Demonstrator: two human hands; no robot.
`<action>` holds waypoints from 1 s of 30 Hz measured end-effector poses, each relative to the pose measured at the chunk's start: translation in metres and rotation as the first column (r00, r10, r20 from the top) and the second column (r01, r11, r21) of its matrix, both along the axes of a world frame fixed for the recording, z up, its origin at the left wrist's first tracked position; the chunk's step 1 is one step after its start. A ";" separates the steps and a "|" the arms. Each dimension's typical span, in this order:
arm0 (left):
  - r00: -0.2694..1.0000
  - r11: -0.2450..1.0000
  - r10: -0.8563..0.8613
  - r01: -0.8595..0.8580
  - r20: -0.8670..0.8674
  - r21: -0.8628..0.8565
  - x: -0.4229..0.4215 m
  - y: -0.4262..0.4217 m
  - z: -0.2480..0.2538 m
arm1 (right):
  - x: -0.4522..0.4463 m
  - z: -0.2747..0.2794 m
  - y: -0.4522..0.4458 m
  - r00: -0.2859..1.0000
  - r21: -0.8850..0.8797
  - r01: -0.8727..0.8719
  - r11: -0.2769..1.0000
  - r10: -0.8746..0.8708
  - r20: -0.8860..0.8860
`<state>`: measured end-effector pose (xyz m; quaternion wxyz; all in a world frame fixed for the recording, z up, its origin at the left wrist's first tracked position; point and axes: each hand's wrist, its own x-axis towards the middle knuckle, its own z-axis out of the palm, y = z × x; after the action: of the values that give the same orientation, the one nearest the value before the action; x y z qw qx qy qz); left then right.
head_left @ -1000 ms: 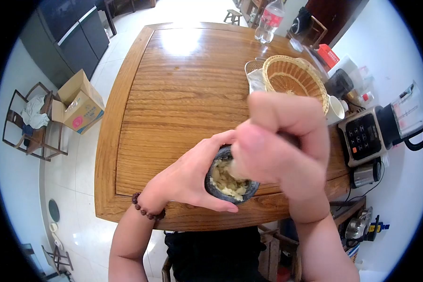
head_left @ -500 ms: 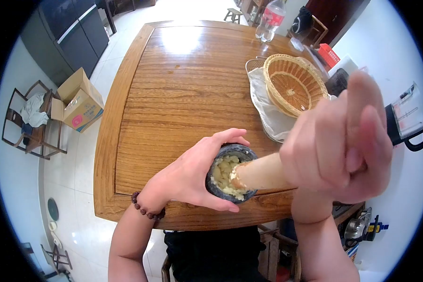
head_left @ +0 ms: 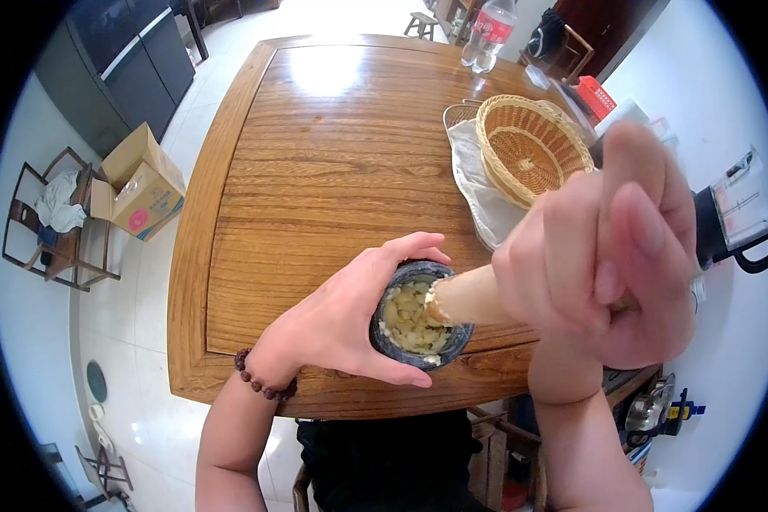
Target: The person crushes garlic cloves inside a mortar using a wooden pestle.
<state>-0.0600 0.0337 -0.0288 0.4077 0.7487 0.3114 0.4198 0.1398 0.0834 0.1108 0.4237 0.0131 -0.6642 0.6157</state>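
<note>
A dark stone mortar (head_left: 462, 340) stands near the front edge of the wooden table. Inside it lie pale yellow crushed pieces that look like garlic (head_left: 411, 322). My left hand (head_left: 341, 320) wraps round the mortar from the left, thumb on the near side and fingers on the far side. In my closed right hand (head_left: 602, 264) is a wooden pestle (head_left: 474, 296), slanting down to the left. Its crumb-coated tip is at the right side of the mortar's opening; whether it touches the pieces I cannot tell.
Beyond my right hand, a wicker basket (head_left: 520, 145) rests on a cloth-lined wire tray (head_left: 482, 183). A plastic bottle (head_left: 489, 36) stands at the table's far right corner. At right is a blender (head_left: 738, 213). A cardboard box (head_left: 145, 188) sits on the floor left of the table (head_left: 316, 171).
The pestle and my right hand have shifted slightly left and up, with the tip now nearer the mortar's far right rim. More of the crushed pieces show. My left hand keeps its grip.
</note>
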 end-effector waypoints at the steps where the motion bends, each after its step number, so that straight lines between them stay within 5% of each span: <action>1: 1.000 1.000 0.000 0.000 0.000 0.000 -0.001 -0.001 0.002 | 0.001 0.003 0.000 0.998 0.030 -0.056 0.998 0.056 -0.017; 6: 0.995 1.000 -0.001 0.003 -0.095 0.023 -0.003 -0.001 0.008 | 0.005 -0.001 -0.023 0.990 -0.194 0.103 0.975 -0.119 -0.073; 12: 1.000 1.000 -0.023 0.023 -0.003 -0.014 -0.001 0.002 0.000 | 0.022 0.005 -0.015 0.995 -0.082 -0.079 0.993 0.074 -0.061; 18: 0.991 1.000 0.014 -0.011 -0.132 0.022 -0.005 0.000 0.004 | 0.005 -0.003 -0.029 1.000 -0.171 0.004 0.985 -0.002 0.014; 21: 0.998 0.998 -0.005 0.010 -0.068 0.068 -0.005 0.000 0.005 | -0.009 -0.015 -0.008 0.986 -0.244 -0.166 0.955 0.168 -0.015; 25: 0.989 0.996 -0.032 0.020 -0.142 -0.086 -0.006 -0.003 0.010 | -0.012 -0.015 -0.006 0.979 -0.058 0.125 0.990 -0.114 0.170; 26: 0.995 1.000 -0.017 0.014 -0.102 -0.022 -0.004 -0.001 0.006 | -0.010 -0.017 -0.001 0.999 -0.052 -0.007 0.999 0.005 -0.034; 29: 0.997 0.999 -0.001 0.004 -0.072 0.036 -0.004 0.000 0.004 | -0.008 0.000 -0.019 0.986 -0.131 0.148 0.980 -0.156 -0.051; 30: 0.996 0.999 -0.003 0.005 -0.085 0.032 -0.004 -0.001 0.005 | -0.009 -0.004 -0.017 0.979 -0.094 0.197 0.976 -0.189 0.079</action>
<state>-0.0639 0.0332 -0.0240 0.3827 0.7731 0.3202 0.3916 0.1311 0.0660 0.1064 0.4582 -0.0945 -0.6445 0.6047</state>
